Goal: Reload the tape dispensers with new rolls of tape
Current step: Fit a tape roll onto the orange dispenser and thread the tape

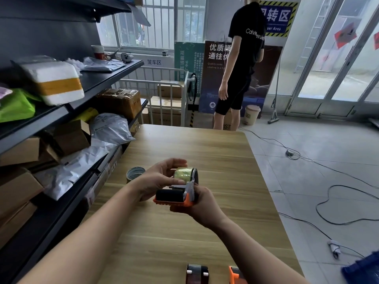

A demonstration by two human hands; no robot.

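- The table (205, 144) – wooden, with a shelf (61, 111) of parcels along its left.
- Right hand (202, 204) grips the orange dispenser (170, 196) from below, held above the table's middle.
- Left hand (155, 181) cups the yellowish roll (183, 174) seated in the dispenser – thumb at its near edge, fingers arched over it.
- Two more dispensers (196, 273) lie at the near edge.
- A spare roll (134, 174) sits left of the hands.

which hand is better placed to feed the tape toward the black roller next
Probably the left hand: it holds the tape roll, just above the roller. The right hand grips the dispenser and is needed to steady it.
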